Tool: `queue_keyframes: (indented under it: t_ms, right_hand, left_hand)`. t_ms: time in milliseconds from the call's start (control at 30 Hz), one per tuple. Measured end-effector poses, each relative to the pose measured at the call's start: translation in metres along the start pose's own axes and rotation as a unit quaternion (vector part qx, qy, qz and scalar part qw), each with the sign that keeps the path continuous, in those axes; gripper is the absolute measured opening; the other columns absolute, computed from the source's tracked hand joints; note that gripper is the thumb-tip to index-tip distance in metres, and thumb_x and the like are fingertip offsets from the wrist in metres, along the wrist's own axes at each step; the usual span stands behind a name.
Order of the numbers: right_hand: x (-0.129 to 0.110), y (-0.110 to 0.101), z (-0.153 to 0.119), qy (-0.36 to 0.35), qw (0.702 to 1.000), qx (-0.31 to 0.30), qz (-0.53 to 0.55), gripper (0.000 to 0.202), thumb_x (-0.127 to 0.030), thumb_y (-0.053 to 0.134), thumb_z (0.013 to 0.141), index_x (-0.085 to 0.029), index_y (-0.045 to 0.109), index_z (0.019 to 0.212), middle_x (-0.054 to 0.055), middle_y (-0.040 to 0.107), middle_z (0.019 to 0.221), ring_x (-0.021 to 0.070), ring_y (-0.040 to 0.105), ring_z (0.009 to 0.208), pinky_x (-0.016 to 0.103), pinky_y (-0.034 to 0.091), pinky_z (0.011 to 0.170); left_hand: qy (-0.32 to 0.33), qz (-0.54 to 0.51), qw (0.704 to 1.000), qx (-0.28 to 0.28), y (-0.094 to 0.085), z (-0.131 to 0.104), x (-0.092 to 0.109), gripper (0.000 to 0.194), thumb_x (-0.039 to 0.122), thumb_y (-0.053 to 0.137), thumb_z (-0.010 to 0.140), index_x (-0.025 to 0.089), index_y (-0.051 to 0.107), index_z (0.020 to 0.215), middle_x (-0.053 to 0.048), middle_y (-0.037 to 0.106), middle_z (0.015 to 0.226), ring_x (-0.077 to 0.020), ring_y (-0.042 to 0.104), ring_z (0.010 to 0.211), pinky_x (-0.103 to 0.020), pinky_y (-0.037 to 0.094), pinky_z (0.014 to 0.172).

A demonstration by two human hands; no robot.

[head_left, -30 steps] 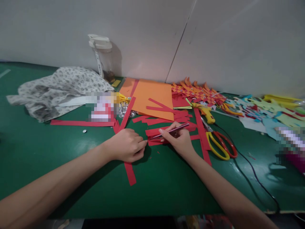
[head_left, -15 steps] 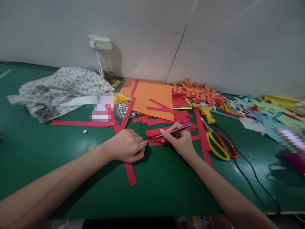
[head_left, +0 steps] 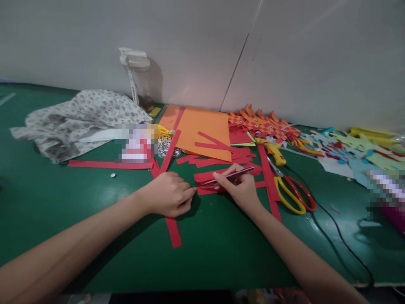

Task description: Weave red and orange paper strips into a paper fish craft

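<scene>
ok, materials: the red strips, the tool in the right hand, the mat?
Red strips: matte coloured paper or thin card, lying flat with clean cut edges. Tool in the right hand: slim rod with a sheen, probably metal or plastic; too small to tell. Mat: dark green, slightly glossy, likely rubber or vinyl.

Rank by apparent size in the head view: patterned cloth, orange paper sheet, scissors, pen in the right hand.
1. patterned cloth, largest.
2. orange paper sheet.
3. and 4. scissors and pen in the right hand: similar length, so unranked; the scissors cover more area.
</scene>
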State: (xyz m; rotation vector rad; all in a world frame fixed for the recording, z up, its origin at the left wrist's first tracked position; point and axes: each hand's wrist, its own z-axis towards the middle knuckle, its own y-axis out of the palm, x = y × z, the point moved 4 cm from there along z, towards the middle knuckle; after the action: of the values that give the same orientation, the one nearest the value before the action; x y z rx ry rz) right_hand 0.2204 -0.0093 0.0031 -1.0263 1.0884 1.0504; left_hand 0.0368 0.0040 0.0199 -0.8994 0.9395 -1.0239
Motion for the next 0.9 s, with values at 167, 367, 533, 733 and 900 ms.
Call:
queue_keyframes:
  t_ms: [167, 367, 533, 733, 900]
  right_hand:
    - [-0.0011, -0.0012, 0.0003, 0.003, 1.000, 0.012, -0.013, 0.031, -0.038, 0.077, 0.066, -0.022, 0.050, 0.064, -0.003, 0.062, 0.052, 0.0176, 0.066, 0.048, 0.025, 0.054, 0.046]
    - [-0.0021, -0.0012, 0.0005, 0.002, 1.000, 0.001, -0.019, 0.032, -0.041, 0.076, 0.066, -0.022, 0.051, 0.064, -0.002, 0.063, 0.051, 0.0184, 0.067, 0.049, 0.025, 0.054, 0.047]
    - [0.0010, -0.0020, 0.0003, 0.007, 1.000, -0.003, -0.016, 0.031, -0.038, 0.077, 0.067, -0.021, 0.051, 0.065, -0.002, 0.064, 0.053, 0.0176, 0.067, 0.050, 0.024, 0.054, 0.049]
    - [0.0013, -0.0016, 0.0006, 0.002, 1.000, -0.004, -0.020, 0.030, -0.038, 0.076, 0.068, -0.021, 0.051, 0.066, -0.002, 0.064, 0.053, 0.0180, 0.067, 0.050, 0.025, 0.054, 0.048]
    - [0.0000, -0.0005, 0.0009, 0.004, 1.000, -0.010, -0.012, 0.031, -0.040, 0.076, 0.066, -0.022, 0.051, 0.064, -0.001, 0.064, 0.053, 0.0189, 0.067, 0.051, 0.027, 0.056, 0.049]
  left_hand:
    - [0.002, -0.001, 1.000, 0.006, -0.0005, 0.0002, -0.0002, 0.023, 0.020, 0.043, 0.083, 0.016, 0.065, 0.085, 0.000, 0.061, 0.057, -0.0151, 0.055, 0.048, -0.031, 0.037, 0.044]
    - [0.010, 0.006, 1.000, 0.023, -0.0016, -0.0005, -0.0001, 0.023, 0.021, 0.044, 0.082, 0.015, 0.066, 0.088, 0.001, 0.060, 0.055, -0.0155, 0.054, 0.046, -0.031, 0.036, 0.042]
    - [0.027, 0.015, 0.997, 0.065, -0.0063, -0.0016, 0.0016, 0.022, 0.023, 0.045, 0.083, 0.015, 0.066, 0.085, 0.002, 0.058, 0.050, -0.0136, 0.052, 0.043, -0.028, 0.035, 0.043]
    - [0.032, -0.004, 0.999, 0.030, -0.0043, -0.0012, 0.0010, 0.030, 0.025, 0.044, 0.083, 0.014, 0.064, 0.103, 0.001, 0.060, 0.054, -0.0135, 0.053, 0.044, -0.028, 0.036, 0.042]
    - [0.024, -0.022, 0.999, -0.013, -0.0011, -0.0009, 0.0002, 0.033, 0.024, 0.043, 0.083, 0.014, 0.064, 0.106, -0.001, 0.062, 0.056, -0.0148, 0.056, 0.047, -0.028, 0.039, 0.043]
